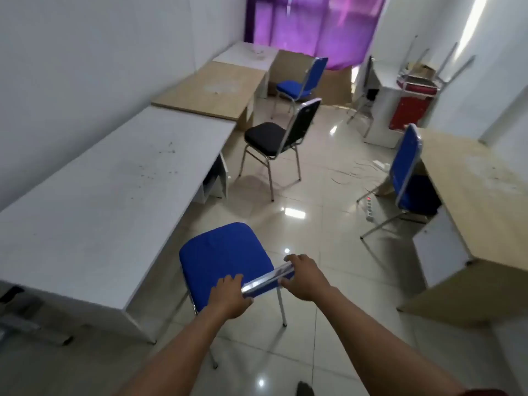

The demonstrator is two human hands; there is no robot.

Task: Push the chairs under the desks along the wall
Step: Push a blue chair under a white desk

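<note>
A blue-seated chair (224, 257) stands in front of me, beside the long white desk (108, 190) on the left wall. My left hand (230, 295) and my right hand (304, 277) both grip the top edge of its backrest. Farther on, a black chair (273, 138) stands out from a wooden desk (211, 90). Beyond it a second blue chair (300, 84) faces a small white desk (245, 54). On the right, another blue chair (405, 167) is pushed against a wooden desk (471, 195).
A power strip (370, 208) and loose cables lie on the glossy tiled floor near the right-hand chair. A red chair (414, 92) lies upside down on a white desk at the back right. A purple curtain (314, 24) closes the far end.
</note>
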